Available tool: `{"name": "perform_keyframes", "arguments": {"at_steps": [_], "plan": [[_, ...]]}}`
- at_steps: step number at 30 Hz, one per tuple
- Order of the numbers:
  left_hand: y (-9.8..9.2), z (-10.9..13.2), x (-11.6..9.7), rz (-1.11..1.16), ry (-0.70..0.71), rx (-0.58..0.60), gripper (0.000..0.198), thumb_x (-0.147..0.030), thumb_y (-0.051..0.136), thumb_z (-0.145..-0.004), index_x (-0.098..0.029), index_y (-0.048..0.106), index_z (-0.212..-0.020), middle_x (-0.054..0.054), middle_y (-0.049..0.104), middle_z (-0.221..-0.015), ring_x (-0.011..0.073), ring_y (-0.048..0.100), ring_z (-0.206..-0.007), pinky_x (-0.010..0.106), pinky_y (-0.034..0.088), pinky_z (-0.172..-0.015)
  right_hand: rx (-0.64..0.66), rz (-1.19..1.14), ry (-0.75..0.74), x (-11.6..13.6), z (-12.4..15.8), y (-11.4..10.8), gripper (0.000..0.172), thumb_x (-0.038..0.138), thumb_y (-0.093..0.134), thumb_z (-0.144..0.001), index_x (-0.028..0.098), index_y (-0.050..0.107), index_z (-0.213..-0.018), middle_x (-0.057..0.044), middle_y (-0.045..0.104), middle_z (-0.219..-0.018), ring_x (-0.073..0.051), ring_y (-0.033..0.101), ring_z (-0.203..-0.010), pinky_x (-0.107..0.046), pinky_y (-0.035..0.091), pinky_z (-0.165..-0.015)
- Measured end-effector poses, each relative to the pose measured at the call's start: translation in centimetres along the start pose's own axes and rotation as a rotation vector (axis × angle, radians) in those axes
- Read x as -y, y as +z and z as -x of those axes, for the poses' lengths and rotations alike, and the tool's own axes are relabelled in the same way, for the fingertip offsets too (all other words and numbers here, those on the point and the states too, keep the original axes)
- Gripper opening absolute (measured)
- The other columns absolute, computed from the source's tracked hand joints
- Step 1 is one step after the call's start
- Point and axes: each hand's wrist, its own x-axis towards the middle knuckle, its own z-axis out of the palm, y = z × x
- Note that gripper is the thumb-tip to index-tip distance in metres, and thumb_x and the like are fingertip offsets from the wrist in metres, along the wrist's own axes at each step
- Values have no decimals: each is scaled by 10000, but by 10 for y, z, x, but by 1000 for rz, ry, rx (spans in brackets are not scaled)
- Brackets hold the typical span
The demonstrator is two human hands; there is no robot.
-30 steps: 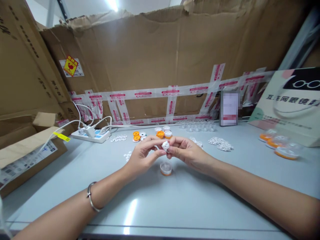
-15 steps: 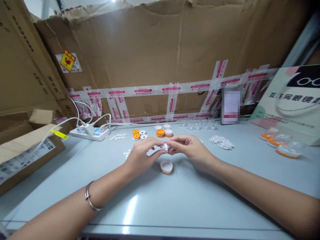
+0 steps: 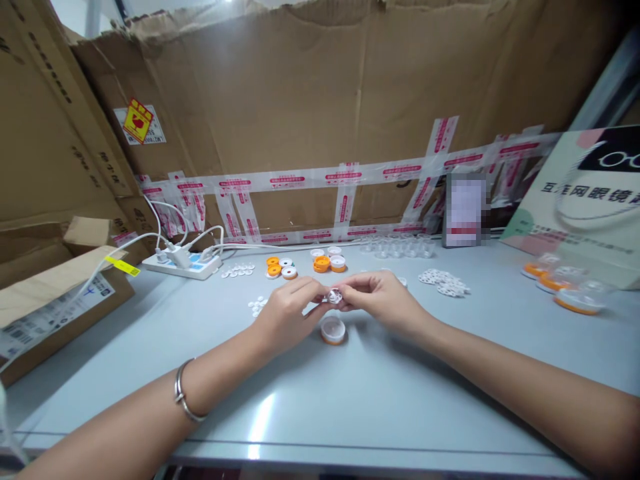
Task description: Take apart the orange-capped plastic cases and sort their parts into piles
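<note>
Between my two hands is a small white disc with holes (image 3: 335, 296), pinched at its edges above the table. My left hand (image 3: 290, 310) has thumb and fingertips closed on its left side. On the opposite side, the thumb and fingers of my right hand (image 3: 380, 297) grip it too. Fingertips cover part of the disc, so its fine detail is hidden. Just below the hands stands a round white-and-orange cup (image 3: 333, 330), apart from them. Beyond the fingers sit stacked orange and white round parts (image 3: 329, 261).
Small white caps (image 3: 257, 306) lie left of my hand, with more white pieces (image 3: 238, 270) behind. White perforated discs (image 3: 444, 282) are piled at right, clear cups (image 3: 400, 247) at the back. Clear-domed orange pieces (image 3: 577, 300) stand far right. A power strip (image 3: 200, 268) and cardboard box (image 3: 60, 300) occupy the left.
The white disc has turned in my fingers, showing more of its holed face, and sits slightly further right. Both hands keep their hold on it.
</note>
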Motion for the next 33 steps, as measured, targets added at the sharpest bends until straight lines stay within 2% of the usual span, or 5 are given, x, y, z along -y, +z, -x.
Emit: {"name": "perform_keyframes", "arguments": {"at_steps": [7, 11, 17, 22, 33], "plan": [[-3, -2, 3, 354, -324, -1, 111, -174, 582, -765, -138, 595, -869, 50, 636, -820, 128, 619, -757, 250, 571, -685, -12, -198, 54, -2, -5, -1, 165, 273, 676, -645, 139, 668, -741, -13, 683, -634, -96, 637, -582, -214, 527, -620], [-3, -3, 7, 457, -415, 9, 140, -194, 591, -764, -133, 598, -890, 59, 638, -863, 142, 615, -811, 289, 568, -738, -6, -229, 66, -1, -5, -2, 227, 290, 670, -668, 150, 641, -845, -19, 692, -680, -102, 646, -607, -236, 532, -655], [-4, -4, 8, 444, -424, -23, 140, -183, 603, -757, -131, 604, -888, 62, 644, -853, 145, 617, -802, 274, 569, -708, 81, -131, -73, -4, -3, -4, 293, 328, 672, -680, 187, 619, -931, -3, 685, -745, -130, 649, -723, -307, 509, -778], [-5, -4, 6, 422, -399, -29, 137, -191, 610, -752, -135, 607, -876, 58, 650, -842, 143, 624, -784, 259, 571, -686, 42, 68, -231, -6, -2, -2, 298, 310, 683, -670, 194, 626, -939, -31, 681, -841, -176, 638, -816, -358, 486, -817], [-5, -4, 4, 428, -363, -45, 125, -179, 607, -751, -112, 602, -855, 62, 642, -811, 136, 620, -757, 278, 564, -729, 52, 87, -255, -7, -2, -3, 284, 329, 661, -689, 181, 637, -931, -50, 680, -889, -170, 635, -816, -333, 492, -789]]}}
